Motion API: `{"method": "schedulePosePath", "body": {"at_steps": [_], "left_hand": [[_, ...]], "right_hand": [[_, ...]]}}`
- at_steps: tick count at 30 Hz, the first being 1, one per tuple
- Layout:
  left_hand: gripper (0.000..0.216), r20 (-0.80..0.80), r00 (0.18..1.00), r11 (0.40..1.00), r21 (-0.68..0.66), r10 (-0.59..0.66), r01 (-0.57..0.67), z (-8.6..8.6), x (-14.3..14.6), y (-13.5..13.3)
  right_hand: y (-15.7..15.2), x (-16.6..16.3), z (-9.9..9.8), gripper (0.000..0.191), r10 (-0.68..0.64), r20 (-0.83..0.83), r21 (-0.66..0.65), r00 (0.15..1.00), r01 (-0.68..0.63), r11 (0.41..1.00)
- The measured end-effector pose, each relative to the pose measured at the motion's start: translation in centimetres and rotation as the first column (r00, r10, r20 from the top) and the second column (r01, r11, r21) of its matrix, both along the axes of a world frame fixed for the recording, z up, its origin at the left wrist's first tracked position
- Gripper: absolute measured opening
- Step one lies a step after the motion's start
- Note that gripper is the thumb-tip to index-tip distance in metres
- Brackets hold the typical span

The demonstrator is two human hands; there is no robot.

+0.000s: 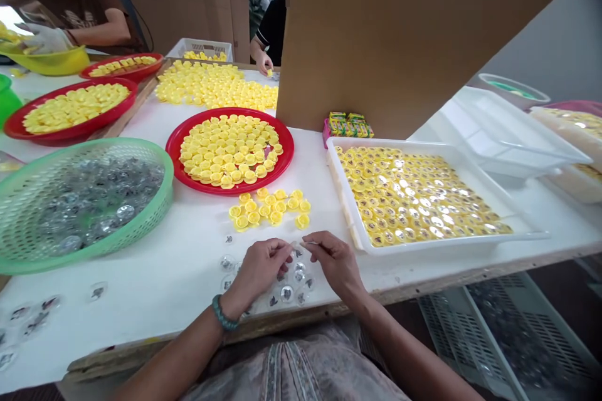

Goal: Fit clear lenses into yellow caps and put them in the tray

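Observation:
My left hand and my right hand meet at the table's near edge, both with fingers pinched together around a small clear piece between them. Under and around them lie several clear round domes with dark centres. Just beyond my hands sits a loose cluster of yellow caps. A red plate full of yellow caps lies further back. To the right, a white tray holds rows of yellow caps fitted with clear domes.
A green basket of clear domes stands at left, with more loose domes near it. Two more red plates of caps and a yellow heap lie behind. A cardboard sheet stands upright. Two other people work at the far side.

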State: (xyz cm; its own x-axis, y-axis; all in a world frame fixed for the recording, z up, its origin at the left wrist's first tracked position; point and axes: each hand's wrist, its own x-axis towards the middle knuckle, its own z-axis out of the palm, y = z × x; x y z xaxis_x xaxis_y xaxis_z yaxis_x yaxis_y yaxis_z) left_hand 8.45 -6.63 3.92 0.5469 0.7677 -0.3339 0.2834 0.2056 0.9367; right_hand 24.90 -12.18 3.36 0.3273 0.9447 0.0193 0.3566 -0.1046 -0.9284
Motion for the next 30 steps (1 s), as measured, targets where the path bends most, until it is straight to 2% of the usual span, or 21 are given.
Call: {"method": "schedulePosePath", "body": {"at_steps": [2, 3, 5, 9, 13, 16, 18, 22, 26, 30], "left_hand": [[0.041, 0.195, 0.978, 0.962, -0.272, 0.07, -0.015, -0.4, 1.7, 0.0], [0.042, 0.266, 0.957, 0.935, -0.355, 0.114, -0.012, -0.6, 2.3, 0.0], [0.043, 0.339, 0.925, 0.897, -0.441, 0.17, -0.003, -0.8, 2.8, 0.1], [0.045, 0.361, 0.898, 0.868, -0.494, 0.25, -0.043, -0.7, 3.1, 0.6], [0.042, 0.335, 0.898, 0.863, -0.498, 0.286, -0.089, -0.2, 3.2, 1.2], [0.043, 0.301, 0.908, 0.87, -0.478, 0.293, -0.122, 0.3, 3.2, 1.4], [0.043, 0.317, 0.905, 0.893, -0.432, 0.283, -0.128, 0.5, 3.1, 1.4], [0.039, 0.374, 0.881, 0.93, -0.329, 0.288, -0.164, 0.5, 2.9, 1.1], [0.034, 0.343, 0.905, 0.956, -0.231, 0.252, -0.179, 0.0, 2.7, 1.0], [0.028, 0.307, 0.932, 0.978, -0.138, 0.192, -0.156, -0.3, 2.3, 1.2]], "right_hand": [[-0.2, -0.3, -0.3, 0.011, 0.007, 0.036, 0.117, 0.999, -0.011, 0.993], [-0.4, -0.4, -0.5, 0.012, 0.015, 0.068, 0.153, 0.998, -0.026, 0.988], [-0.8, -0.5, -1.0, 0.016, 0.043, 0.134, 0.17, 0.99, -0.066, 0.983], [-1.6, -0.3, -1.4, 0.034, 0.09, 0.177, 0.142, 0.98, -0.116, 0.983], [-1.7, -0.1, -0.9, 0.052, 0.139, 0.015, 0.142, 0.99, -0.139, 0.98], [-1.3, 0.2, -0.4, 0.054, 0.056, -0.179, 0.153, 0.982, -0.029, 0.988], [-0.9, 0.4, -0.2, 0.045, -0.016, -0.272, 0.112, 0.962, 0.048, 0.993], [-0.1, 0.6, 0.4, 0.021, -0.008, -0.448, -0.025, 0.894, -0.004, 1.0], [0.5, 0.3, 0.6, 0.019, -0.015, -0.529, -0.008, 0.848, 0.013, 1.0], [0.6, 0.2, 0.1, 0.021, 0.04, -0.521, 0.007, 0.852, -0.043, 0.999]]}}
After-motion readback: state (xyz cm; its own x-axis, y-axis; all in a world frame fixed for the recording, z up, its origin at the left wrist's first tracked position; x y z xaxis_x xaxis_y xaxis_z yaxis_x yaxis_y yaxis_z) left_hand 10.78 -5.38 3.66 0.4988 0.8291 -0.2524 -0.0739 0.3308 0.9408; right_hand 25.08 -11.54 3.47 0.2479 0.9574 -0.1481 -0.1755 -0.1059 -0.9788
